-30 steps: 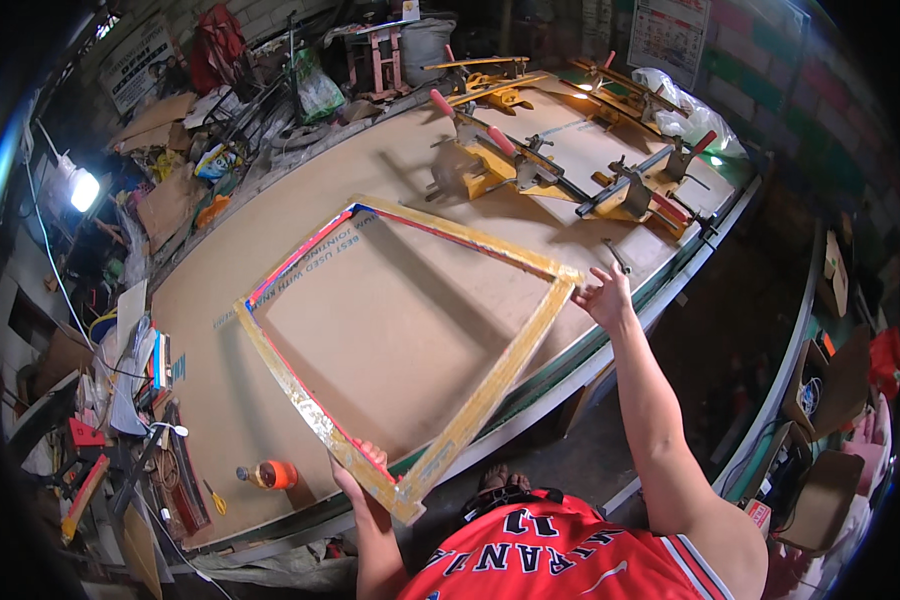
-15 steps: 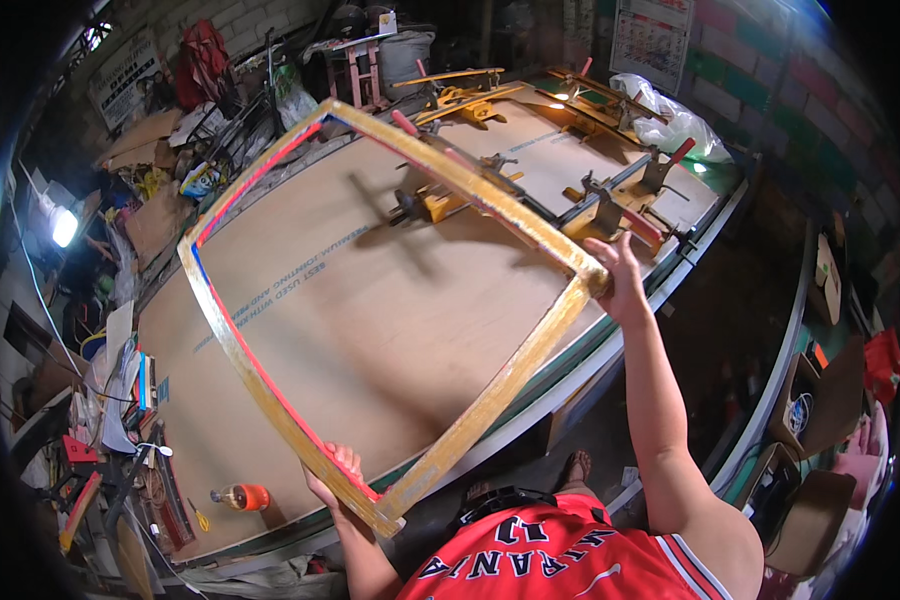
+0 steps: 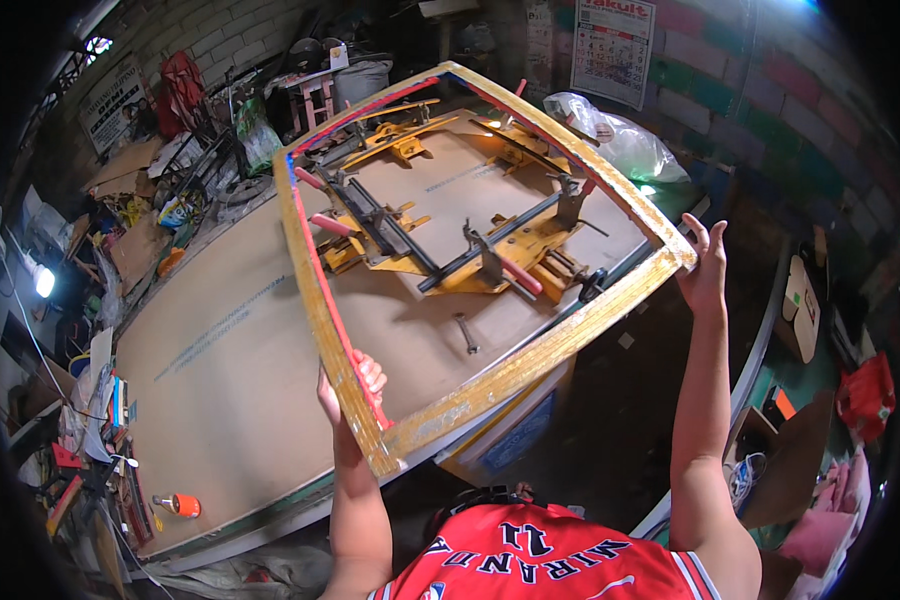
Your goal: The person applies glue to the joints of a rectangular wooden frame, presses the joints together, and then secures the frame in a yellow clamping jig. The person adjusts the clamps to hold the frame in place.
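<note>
A large four-sided wooden frame, yellowish with worn patches and red and blue inner edges, is held tilted above the board-topped table. Around its left bar, close to the near corner, my left hand is closed with the fingers curled over the inner edge. My right hand bears the frame's right corner against the palm, two fingers sticking up past it; the underside of this grip is hidden. Through the frame's opening show yellow metal clamps with dark bars and red handles, along with a loose bolt-like piece.
The brown board covers the table. A bottle with orange contents lies at its near left. Tools and clutter line the left edge. Clear plastic bags sit at the back by the wall, and a cardboard box stands at right.
The frame has shifted right and away from me, now over the clamps. Both hands moved with it, and the fingers of my right hand have loosened at the corner.
</note>
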`<control>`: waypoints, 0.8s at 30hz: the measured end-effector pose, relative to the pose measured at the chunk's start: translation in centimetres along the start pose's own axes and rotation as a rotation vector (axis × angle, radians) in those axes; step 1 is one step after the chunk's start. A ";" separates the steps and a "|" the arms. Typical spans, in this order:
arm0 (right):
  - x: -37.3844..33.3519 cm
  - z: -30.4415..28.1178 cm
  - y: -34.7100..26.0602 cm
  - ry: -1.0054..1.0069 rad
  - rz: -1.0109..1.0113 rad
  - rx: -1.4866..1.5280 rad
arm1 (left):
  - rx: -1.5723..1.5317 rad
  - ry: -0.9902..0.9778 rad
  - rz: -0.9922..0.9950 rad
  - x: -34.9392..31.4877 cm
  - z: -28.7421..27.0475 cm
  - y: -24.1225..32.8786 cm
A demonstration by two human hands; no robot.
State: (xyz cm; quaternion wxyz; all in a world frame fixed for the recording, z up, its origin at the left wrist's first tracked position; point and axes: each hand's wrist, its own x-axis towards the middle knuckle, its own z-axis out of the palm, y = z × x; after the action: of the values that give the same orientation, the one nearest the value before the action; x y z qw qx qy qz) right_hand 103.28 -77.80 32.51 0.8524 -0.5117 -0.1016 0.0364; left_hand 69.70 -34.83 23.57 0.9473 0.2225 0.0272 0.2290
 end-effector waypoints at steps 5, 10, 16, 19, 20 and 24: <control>6.3 -4.7 -2.9 0.062 -0.014 -0.111 | -0.017 -0.034 -0.142 5.6 2.8 -4.5; 12.7 -5.3 -3.6 0.062 0.049 -0.178 | -0.003 0.007 -0.086 10.8 5.8 -6.4; 23.0 -7.2 -2.7 -0.024 0.101 -0.228 | -0.048 0.022 -0.049 16.3 8.0 -8.4; 26.9 -4.1 -2.1 0.029 0.127 -0.231 | -0.035 0.026 -0.054 19.3 7.8 -8.5; 30.7 -6.6 -1.9 0.024 0.124 -0.268 | -0.013 -0.021 -0.087 21.2 8.2 -9.1; 35.0 -3.2 0.8 -0.006 0.226 -0.276 | -0.049 0.051 -0.032 26.1 7.2 -9.4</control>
State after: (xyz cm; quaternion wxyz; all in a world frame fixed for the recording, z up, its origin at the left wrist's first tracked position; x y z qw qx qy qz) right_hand 138.17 -74.35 35.14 0.7640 -0.6321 -0.0500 0.1194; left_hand 98.14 -33.63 27.25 0.9550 0.1927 0.0492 0.2199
